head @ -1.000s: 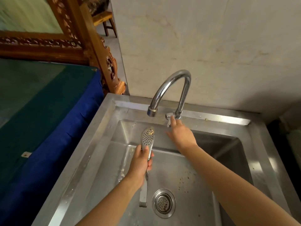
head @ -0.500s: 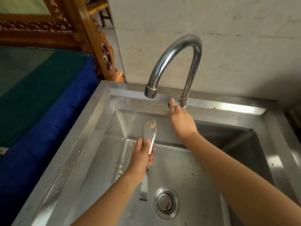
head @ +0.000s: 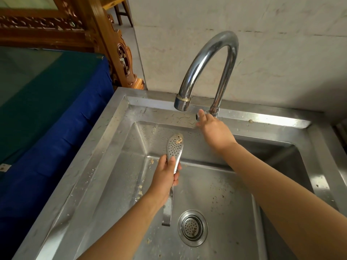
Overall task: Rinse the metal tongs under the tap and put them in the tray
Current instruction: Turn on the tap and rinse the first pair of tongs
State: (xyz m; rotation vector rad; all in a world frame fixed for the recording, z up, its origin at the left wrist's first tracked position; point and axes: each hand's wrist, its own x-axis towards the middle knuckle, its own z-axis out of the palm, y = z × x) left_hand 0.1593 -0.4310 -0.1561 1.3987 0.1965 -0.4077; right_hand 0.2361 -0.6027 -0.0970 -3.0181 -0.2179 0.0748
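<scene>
Left hand (head: 166, 177) gripping metal tongs (head: 173, 156) below tap (head: 206, 72), right hand (head: 214, 131) fingering tap lever (head: 197, 116)

The tongs (head: 173, 156) are hanging above the sink (head: 105, 147), their middle hidden in a closed left hand (head: 165, 177). They are shiny metal, standing nearly upright with the perforated, spoon-shaped head pointing far, a clump of beige food sticking to its tip. The plain handle end is pointing near, just left of the drain. The tap (head: 206, 68) is arching over the far rim, its spout sitting above the head, showing no water.
</scene>
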